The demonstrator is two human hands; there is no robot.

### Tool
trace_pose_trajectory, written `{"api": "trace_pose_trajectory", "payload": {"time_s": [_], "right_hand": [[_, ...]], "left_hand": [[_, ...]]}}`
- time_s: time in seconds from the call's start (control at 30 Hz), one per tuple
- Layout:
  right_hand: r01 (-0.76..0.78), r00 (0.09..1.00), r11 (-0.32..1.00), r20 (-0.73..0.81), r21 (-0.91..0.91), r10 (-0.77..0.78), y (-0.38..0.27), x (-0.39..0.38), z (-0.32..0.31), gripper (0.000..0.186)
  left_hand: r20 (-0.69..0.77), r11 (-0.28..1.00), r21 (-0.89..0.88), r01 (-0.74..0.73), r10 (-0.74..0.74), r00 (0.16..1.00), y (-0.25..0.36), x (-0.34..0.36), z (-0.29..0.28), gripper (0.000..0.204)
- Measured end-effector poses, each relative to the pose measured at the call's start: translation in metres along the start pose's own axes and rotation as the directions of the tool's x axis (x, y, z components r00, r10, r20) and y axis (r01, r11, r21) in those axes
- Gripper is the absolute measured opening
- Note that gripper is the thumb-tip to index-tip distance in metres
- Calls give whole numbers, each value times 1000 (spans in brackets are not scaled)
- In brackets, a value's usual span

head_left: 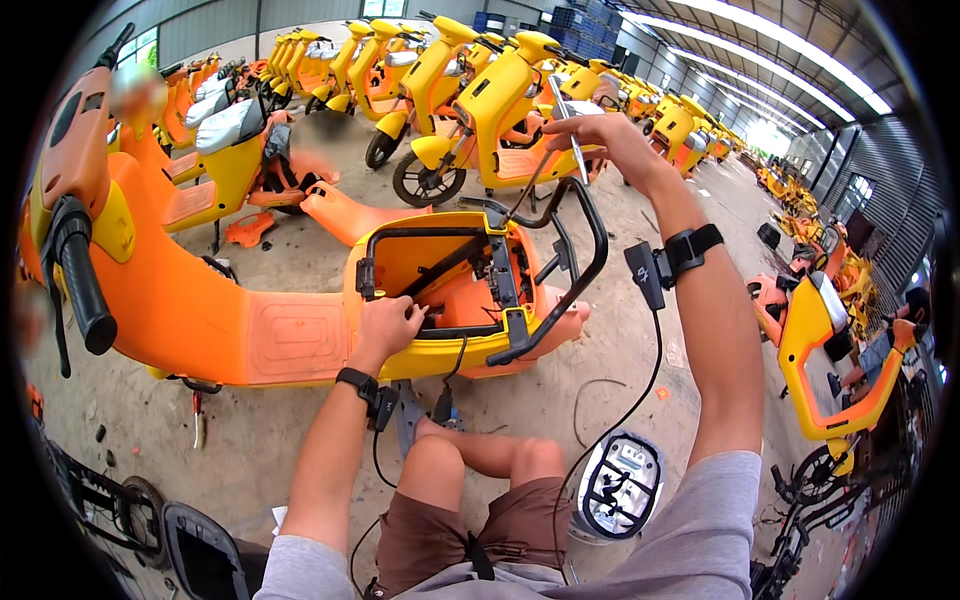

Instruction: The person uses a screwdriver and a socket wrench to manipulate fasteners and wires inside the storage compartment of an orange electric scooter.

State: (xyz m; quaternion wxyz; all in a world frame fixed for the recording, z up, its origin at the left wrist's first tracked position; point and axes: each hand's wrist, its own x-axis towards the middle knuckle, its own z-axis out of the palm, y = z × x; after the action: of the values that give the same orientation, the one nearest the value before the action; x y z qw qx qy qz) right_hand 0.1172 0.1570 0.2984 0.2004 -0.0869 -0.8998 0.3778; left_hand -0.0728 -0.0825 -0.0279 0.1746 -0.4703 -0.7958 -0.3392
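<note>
An orange and yellow electric scooter (300, 335) stands across in front of me, its under-seat compartment (400, 250) uncovered. My right hand (610, 140) is raised above the scooter's rear, fingers closed around the crossbar of a metal T-handle wrench (578, 155). The wrench's shaft slants down to the compartment's back edge, beside the black tubular rear rail (598, 235); its tip is hard to make out. My left hand (388, 328) rests at the compartment's near front rim with curled fingers. What those fingers hold, if anything, is hidden.
An upturned white seat (620, 485) lies on the floor by my legs. Beyond the scooter lies a loose orange panel (365, 215). Rows of yellow scooters (500, 100) fill the background. A cable (640, 370) hangs from my right wrist. Another yellow frame (835, 370) stands right.
</note>
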Motion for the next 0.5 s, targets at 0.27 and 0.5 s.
{"api": "trace_pose_trajectory", "payload": {"time_s": [0.27,0.5], "right_hand": [[35,969,920,-212,-390,-127,0,6,15,39],[13,833,361,-189,-933,-520,9,10,6,29]], "left_hand": [[29,1000,-9,24,-24,999,3,2,-2,33],[25,1000,-10,15,-15,1000,3,2,-2,33]]}}
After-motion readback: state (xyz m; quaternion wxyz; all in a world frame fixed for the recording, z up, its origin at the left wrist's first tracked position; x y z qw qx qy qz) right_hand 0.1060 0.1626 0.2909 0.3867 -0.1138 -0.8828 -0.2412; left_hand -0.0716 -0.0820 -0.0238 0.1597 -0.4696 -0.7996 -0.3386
